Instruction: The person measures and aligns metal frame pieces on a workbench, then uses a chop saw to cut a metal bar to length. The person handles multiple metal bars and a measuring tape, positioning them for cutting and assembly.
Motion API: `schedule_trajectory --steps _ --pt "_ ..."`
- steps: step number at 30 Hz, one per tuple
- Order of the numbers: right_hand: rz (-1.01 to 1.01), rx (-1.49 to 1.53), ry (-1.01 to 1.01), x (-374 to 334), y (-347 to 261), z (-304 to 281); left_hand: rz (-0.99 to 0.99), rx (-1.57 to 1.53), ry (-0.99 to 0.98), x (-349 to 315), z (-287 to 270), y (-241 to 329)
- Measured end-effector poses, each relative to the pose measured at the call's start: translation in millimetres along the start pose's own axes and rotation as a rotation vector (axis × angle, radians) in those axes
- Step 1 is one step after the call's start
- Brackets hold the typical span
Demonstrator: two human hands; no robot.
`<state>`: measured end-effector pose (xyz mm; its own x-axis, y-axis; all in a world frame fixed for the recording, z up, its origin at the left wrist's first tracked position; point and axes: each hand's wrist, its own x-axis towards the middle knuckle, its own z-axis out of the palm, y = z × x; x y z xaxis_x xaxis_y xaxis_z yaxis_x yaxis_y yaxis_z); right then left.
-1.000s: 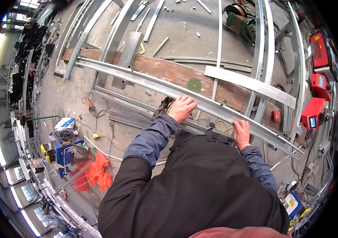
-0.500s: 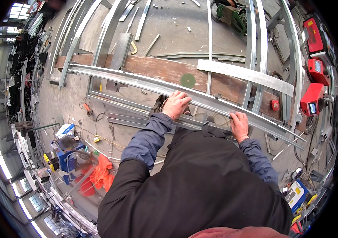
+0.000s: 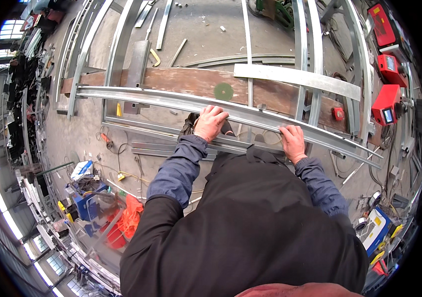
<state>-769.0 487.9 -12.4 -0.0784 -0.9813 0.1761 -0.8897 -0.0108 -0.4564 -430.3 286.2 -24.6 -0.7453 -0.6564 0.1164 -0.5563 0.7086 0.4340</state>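
Observation:
A long grey metal channel (image 3: 265, 120) lies across the frame in front of me, sloping down toward the right. My left hand (image 3: 211, 123) is closed over its near edge around the middle, fingertips on top. Farther right along the same edge, my right hand (image 3: 293, 142) grips it with bent fingers; the thumb's underside is hidden. Just beyond the channel, a green round disc (image 3: 223, 91) rests on a rusty brown board (image 3: 181, 81). A flat silvery strip (image 3: 297, 80) lies over the frame bars at the right.
Upright metal bars (image 3: 302, 59) of the frame stand beyond the channel. Red machines (image 3: 388, 104) line the far right. A small red device (image 3: 338, 114) sits on the board. Cables, orange cloth (image 3: 131, 218) and a blue box (image 3: 87, 203) are at the lower left.
The view has turned slightly, shifting the scene in the picture. Both hands keep their hold on the metal channel, with no clear movement along it.

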Motion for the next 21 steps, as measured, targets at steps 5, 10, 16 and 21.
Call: schedule_trajectory --steps 5,10,16,21 --pt "-0.005 0.023 0.015 0.7 0.4 -0.2 -0.012 -0.016 0.013 0.7 -0.3 3.1" --pt "0.015 0.037 0.028 -3.8 2.9 1.3 -0.023 -0.019 0.013 1.2 1.2 7.8" --pt "0.016 0.059 0.047 -6.3 6.7 2.7 -0.048 -0.015 0.000 1.1 1.8 12.0" --pt "0.061 0.069 -0.027 -12.8 13.9 8.3 -0.037 0.054 0.016 0.2 3.7 15.7"
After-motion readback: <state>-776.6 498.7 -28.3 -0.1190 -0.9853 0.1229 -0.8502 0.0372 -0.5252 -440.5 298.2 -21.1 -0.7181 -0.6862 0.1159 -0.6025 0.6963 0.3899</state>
